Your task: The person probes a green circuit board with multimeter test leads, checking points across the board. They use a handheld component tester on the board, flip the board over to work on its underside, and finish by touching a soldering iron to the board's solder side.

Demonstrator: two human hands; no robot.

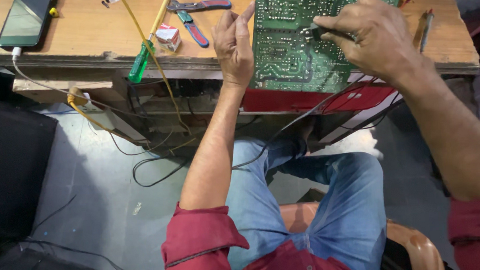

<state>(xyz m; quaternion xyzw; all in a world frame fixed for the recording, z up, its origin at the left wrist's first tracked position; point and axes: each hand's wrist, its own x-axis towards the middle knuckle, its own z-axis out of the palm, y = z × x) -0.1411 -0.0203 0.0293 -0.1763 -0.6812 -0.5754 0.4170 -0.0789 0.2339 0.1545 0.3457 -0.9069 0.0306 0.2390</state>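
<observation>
My left hand (234,45) rests against the left edge of the green board (292,39), fingers loosely curled and pressed along it, steadying it rather than gripping. The board lies solder side up at the front of the wooden bench (72,34), overhanging a red case (305,98) below it. My right hand (378,35) sits on top of the board, thumb and fingers pinched around a small dark tool (316,30) whose tip touches the solder side near the middle. Left of my hand lie pliers (194,18) with red and blue grips, a small red and white box (168,36) and a green-handled screwdriver (148,51). A phone (25,20) lies at the bench's far left corner.
</observation>
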